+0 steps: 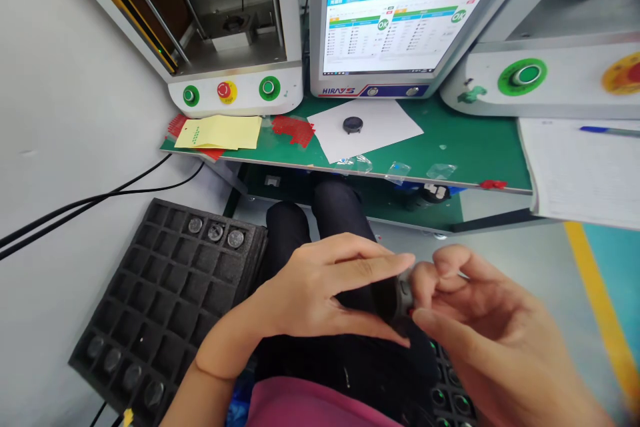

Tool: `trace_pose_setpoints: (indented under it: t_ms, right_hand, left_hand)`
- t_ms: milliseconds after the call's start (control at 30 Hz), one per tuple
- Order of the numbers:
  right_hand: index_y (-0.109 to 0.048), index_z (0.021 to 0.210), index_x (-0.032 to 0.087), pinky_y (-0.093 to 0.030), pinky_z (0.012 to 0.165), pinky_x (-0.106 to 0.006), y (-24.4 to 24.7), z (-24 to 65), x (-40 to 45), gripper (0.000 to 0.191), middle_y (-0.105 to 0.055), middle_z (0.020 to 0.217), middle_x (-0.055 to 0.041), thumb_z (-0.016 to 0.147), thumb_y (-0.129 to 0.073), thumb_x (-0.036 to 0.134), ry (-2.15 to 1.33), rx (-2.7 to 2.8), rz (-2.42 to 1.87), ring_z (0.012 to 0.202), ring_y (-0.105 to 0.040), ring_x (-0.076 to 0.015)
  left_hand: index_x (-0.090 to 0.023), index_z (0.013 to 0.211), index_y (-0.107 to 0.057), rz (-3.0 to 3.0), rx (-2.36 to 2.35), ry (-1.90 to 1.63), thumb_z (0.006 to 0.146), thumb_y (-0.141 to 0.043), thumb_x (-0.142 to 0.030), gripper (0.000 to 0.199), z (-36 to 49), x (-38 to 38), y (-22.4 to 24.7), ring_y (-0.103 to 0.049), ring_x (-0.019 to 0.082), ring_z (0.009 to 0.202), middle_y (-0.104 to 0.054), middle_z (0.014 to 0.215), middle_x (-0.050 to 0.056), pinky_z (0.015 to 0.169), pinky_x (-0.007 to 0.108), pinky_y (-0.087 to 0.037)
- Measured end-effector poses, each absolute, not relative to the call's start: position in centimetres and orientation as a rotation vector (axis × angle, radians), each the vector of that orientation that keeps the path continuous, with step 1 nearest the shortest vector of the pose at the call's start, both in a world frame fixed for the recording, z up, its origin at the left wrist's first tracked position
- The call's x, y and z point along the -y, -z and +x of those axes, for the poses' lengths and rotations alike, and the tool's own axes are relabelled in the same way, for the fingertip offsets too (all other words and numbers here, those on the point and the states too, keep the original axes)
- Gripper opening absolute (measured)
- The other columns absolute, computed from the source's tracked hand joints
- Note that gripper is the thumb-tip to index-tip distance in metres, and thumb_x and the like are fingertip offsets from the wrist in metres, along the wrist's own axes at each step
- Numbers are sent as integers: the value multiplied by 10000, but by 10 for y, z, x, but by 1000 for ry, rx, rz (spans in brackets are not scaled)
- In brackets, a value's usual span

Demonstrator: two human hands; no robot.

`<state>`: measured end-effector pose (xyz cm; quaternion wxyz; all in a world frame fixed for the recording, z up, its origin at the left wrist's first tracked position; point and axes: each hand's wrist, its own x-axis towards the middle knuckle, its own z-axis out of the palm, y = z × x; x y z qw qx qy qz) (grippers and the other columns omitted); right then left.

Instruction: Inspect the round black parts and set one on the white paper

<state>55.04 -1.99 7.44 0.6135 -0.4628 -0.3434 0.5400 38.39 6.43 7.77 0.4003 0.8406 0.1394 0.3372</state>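
Dark and round with a pale metal rim, the small part (400,293) sits pinched between my two hands above my lap, below the front edge of the green surface (465,147). My left hand (320,293) wraps it from the left, forefinger stretched over the top and thumb beneath, so its fingers (370,265) are closed on the part. My right hand (480,320) meets it from the right; its fingers (425,277) curl against the rim, and I cannot tell for sure whether they grip it or only touch it. The part lies edge-on between the hands, its flat faces turned toward each palm, as far as the blur lets me judge. Both hands are on it, the left covering more of it.

Only a sliver of the part shows: a grey band, a dark body, a spot of red at the lower edge.

To my left, on the floor beside my knee, lies a black foam tray (170,293) with a few round parts in its far row and its near corner. A second tray (450,400) peeks out under my right wrist. On the surface, a white sheet (385,137) carries another dark disc (353,124), near the middle; yellow notes (220,132) lie toward the left corner, before a monitor (400,20).
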Motion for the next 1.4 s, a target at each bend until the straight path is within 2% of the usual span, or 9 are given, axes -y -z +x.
trace_pose_setpoints:
  t_ms: [167,333,467,600,733,900,1067,1267,1400]
  right_hand:
    - [-536,806,221,-515,420,-201,-70,539,15,373,-526,574,72,640,-867,264,-1337,511,-1030,471,-523,-100]
    - [-529,821,225,-475,407,-187,-63,531,8,387,-498,659,62,633,-867,260,-1446,379,-953,525,-518,-100]
    - [-580,907,225,-546,620,-218,-55,529,6,286,-596,761,19,730,-803,249,-1202,495,-945,688,-607,-115]
    - [-584,1004,235,-549,875,-286,-52,528,11,384,-676,997,-18,714,-732,31,-663,795,-971,974,-654,-149]
    - [-553,1078,232,-587,830,-280,-53,523,16,479,-686,1060,-22,714,-667,-57,-635,990,-958,980,-684,-155]
    - [-511,1211,247,-578,897,-277,-43,518,18,670,-651,1153,-8,679,-642,-139,-540,1117,-910,1047,-657,-138]
    - [-482,1344,262,-556,955,-278,-40,527,17,806,-628,1266,-7,669,-620,-157,-463,1309,-848,1118,-628,-136]
    - [-516,1338,210,-579,930,-283,-41,537,16,772,-684,1192,-31,665,-658,-140,-523,1396,-805,1080,-655,-166]
    - [-528,1300,185,-581,907,-249,-40,535,14,683,-706,1089,-51,694,-752,-33,-556,1370,-787,1029,-674,-152]
  left_hand:
    - [-252,1416,-482,2126,-371,-853,767,-769,-310,712,383,-65,-73,-666,215,1016,-677,1119,97,882,335,-582]
    - [-255,1348,-571,1987,-383,-878,680,-838,-280,720,386,-71,-65,-680,198,960,-698,1058,87,871,308,-575]
    - [-305,1305,-609,1449,-346,-783,673,-852,-280,677,390,-71,-61,-691,205,1000,-715,1084,79,862,304,-575]
    - [-261,1223,-672,963,-320,-568,790,-758,-373,454,392,-63,-63,-716,188,944,-743,1054,87,805,271,-578]
    - [-128,996,-717,794,-362,-520,876,-639,-454,356,397,-49,-64,-725,207,808,-743,896,122,664,262,-570]
    - [-142,857,-586,796,-490,-657,845,-649,-522,384,406,-32,-62,-679,161,709,-697,779,81,591,222,-496]
    - [-158,811,-489,735,-445,-644,884,-611,-495,365,411,-29,-62,-613,114,578,-624,623,15,554,197,-447]
    - [-155,867,-511,752,-446,-580,894,-599,-485,343,403,-28,-65,-623,122,650,-625,692,27,594,195,-455]
    - [-149,891,-538,800,-459,-604,923,-575,-435,290,397,-26,-66,-591,109,637,-610,677,16,618,198,-439]
